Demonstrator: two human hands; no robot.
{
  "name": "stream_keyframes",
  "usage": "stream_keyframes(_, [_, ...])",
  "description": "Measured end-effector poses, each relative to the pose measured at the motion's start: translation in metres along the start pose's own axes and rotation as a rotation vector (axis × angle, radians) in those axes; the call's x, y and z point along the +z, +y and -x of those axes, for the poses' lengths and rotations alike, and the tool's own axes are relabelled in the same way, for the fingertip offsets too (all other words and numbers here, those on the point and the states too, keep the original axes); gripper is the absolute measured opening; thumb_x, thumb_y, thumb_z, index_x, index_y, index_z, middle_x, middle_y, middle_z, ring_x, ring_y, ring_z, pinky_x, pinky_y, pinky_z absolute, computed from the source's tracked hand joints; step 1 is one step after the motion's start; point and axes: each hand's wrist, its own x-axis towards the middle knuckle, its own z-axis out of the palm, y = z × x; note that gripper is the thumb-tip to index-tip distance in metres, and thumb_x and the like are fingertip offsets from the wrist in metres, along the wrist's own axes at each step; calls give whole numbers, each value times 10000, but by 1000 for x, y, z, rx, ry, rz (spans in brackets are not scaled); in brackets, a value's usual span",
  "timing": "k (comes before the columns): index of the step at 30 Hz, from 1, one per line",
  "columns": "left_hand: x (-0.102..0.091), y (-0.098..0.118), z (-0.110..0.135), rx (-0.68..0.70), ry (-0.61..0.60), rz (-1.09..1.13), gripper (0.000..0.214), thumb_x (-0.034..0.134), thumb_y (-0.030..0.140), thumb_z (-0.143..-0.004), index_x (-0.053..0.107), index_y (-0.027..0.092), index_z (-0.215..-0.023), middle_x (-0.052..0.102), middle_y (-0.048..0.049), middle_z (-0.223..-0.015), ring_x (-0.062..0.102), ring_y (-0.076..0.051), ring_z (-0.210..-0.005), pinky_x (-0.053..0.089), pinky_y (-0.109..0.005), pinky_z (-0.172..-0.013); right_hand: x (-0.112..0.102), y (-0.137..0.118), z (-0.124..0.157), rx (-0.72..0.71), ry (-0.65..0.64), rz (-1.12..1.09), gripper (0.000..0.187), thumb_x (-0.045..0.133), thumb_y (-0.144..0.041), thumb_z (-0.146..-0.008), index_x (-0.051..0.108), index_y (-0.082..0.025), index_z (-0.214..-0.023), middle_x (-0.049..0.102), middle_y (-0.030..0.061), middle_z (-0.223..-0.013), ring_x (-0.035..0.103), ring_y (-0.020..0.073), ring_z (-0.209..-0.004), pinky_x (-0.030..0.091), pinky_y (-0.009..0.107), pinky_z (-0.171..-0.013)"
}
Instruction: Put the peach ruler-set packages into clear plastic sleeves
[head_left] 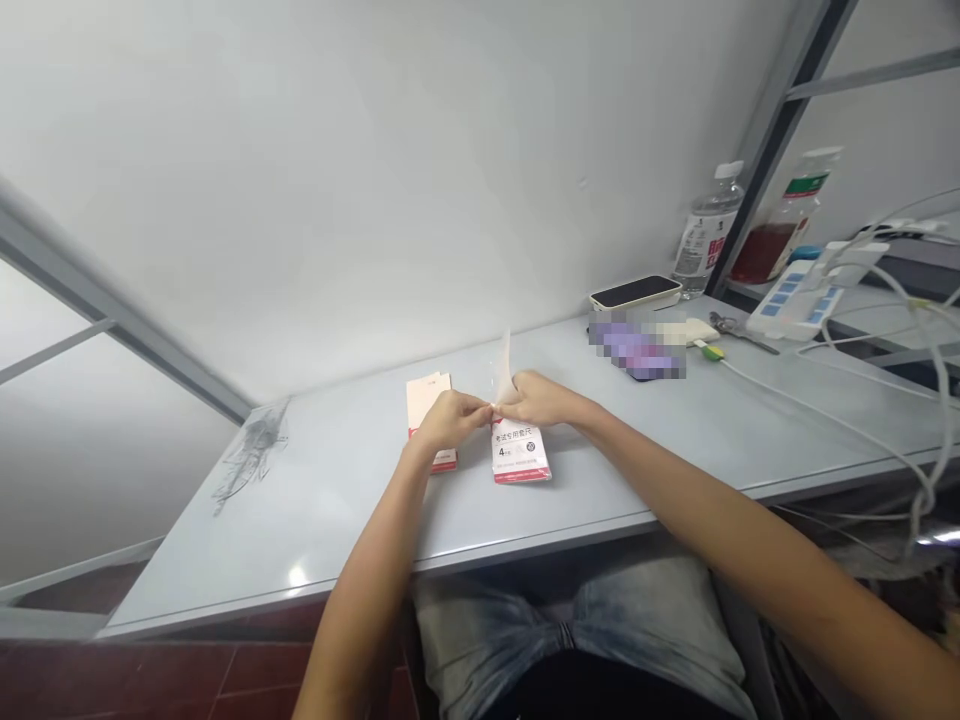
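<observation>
Both hands seem to be working at the top edge of a red-and-white packet (520,450), which lies on the desk (337,520) before the person; the left hand (452,417) pinches that edge from one side, the right hand (541,398) grips it from the other, fingertips nearly meeting, a pale flap (505,368) standing above; the next move likely calls for a steady, controlled pinch; both forearms angle inward, wrists low.

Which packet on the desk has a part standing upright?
The right packet, held by the left hand and right hand; the left packet shows nothing raised.
</observation>
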Motion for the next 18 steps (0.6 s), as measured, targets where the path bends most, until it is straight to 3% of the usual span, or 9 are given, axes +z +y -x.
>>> stream_keyframes(8, [7,0,-3,-48,132,0,274,511,318,-701,614,124,-536,424,42,-452,333,-65,-457,229,-213,-435,0,-3,0,7,57,-37,359,537,-279,-640,260,-191,-429,254,-66,-416,254,54,-404,169,213,-369])
stream_keyframes(12, [15,-2,-9,-82,286,24,224,508,300,-700,632,139,-603,529,21,-513,431,-88,-504,290,-212,-467,3,-1,-4,24,173,-96,261,541,-308,-656,427,-162,-472,405,-38,-465,374,80,-444,249,208,-389])
stream_keyframes(18, [17,-8,-13,-129,432,125,210,478,312,-753,612,160,-808,640,-34,-723,582,-134,-650,420,-229,-599,4,6,-11,16,249,-236,235,595,-345,-671,623,-121,-733,619,29,-692,547,145,-627,398,220,-519])
